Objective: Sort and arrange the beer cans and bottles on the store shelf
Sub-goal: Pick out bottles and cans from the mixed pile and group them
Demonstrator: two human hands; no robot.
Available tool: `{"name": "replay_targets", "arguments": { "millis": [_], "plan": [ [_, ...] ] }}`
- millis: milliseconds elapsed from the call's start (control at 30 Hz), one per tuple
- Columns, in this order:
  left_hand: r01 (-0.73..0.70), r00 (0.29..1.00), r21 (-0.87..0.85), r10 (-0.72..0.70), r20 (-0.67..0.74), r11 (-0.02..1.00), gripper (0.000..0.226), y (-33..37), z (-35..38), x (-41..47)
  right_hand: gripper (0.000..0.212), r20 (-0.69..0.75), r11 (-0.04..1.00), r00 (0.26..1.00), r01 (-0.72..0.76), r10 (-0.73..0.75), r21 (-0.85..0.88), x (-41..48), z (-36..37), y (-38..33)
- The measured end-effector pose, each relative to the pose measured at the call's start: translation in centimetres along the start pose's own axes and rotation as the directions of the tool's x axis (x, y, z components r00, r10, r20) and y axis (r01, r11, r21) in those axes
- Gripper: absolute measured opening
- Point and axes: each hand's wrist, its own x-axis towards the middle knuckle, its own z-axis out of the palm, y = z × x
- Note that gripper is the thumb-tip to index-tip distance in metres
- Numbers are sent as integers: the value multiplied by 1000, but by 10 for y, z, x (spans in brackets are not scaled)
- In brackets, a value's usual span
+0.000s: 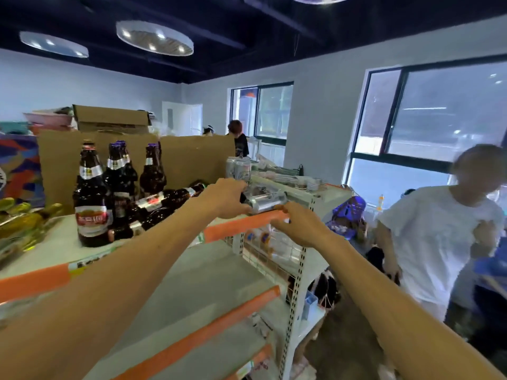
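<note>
You get bright daylight through windows (pixel 428 116), round ceiling lamps (pixel 155 38) lit above dark ceiling; wide-angle bending at edges; motion blur softens whole frame.

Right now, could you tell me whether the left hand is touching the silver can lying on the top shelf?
Touching. The head view shows the left hand with its fingers curled over the end of the silver can lying on its side, with no gap visible between them.

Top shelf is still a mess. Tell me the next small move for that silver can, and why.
Probably stand the silver can upright. It lies on its side at the top shelf's front right corner, between the left hand and right hand, while other cans stand upright just behind.
</note>
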Motion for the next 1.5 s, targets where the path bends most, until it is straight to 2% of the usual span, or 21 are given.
{"name": "replay_targets", "arguments": {
  "millis": [167, 400, 533, 667, 767, 867, 1067, 1200, 1367, 1500],
  "plan": [
    [8, 1000, -26, -9, -22, 1000, 61, -8, 9, 86, 55, -46, 1000, 999, -21, 20, -10, 68, -13, 39],
    [11, 998, -44, -8, 67, 999, 69, -17, 42, 146, 58, -24, 1000, 1000, 15, -15, -11, 140, -7, 65],
    [14, 995, -84, -5, 100, 996, 62, -21, 59, 171, 52, -2, 996, 996, 85, -85, -5, 176, 5, 64],
    [45, 979, 24, -49, 198, 999, 61, -24, 83, 198, 48, 85, 992, 990, 119, -115, -40, 211, 21, 71],
    [77, 969, 73, -92, 231, 994, 29, -28, 98, 212, 66, 251, 970, 954, 204, -165, -135, 237, 34, 77],
    [88, 973, 118, -111, 203, 989, 34, -22, 102, 215, 71, 371, 922, 892, 342, -259, -180, 258, 49, 84],
    [186, 927, 85, -203, 315, 979, 44, -30, 97, 231, 93, 336, 789, 834, 535, -438, -302, 276, 67, 101],
    [213, 909, 73, -225, 352, 974, 52, -32, 96, 236, 81, 295, 727, 799, 600, -524, -334, 283, 70, 102],
    [275, 890, 71, -281, 359, 959, 45, -21, 91, 236, 79, 284, 685, 771, 637, -570, -355, 291, 72, 106],
    [303, 880, 62, -305, 365, 951, 60, -17, 88, 235, 78, 267, 685, 767, 641, -583, -346, 291, 72, 106]
  ]
}}
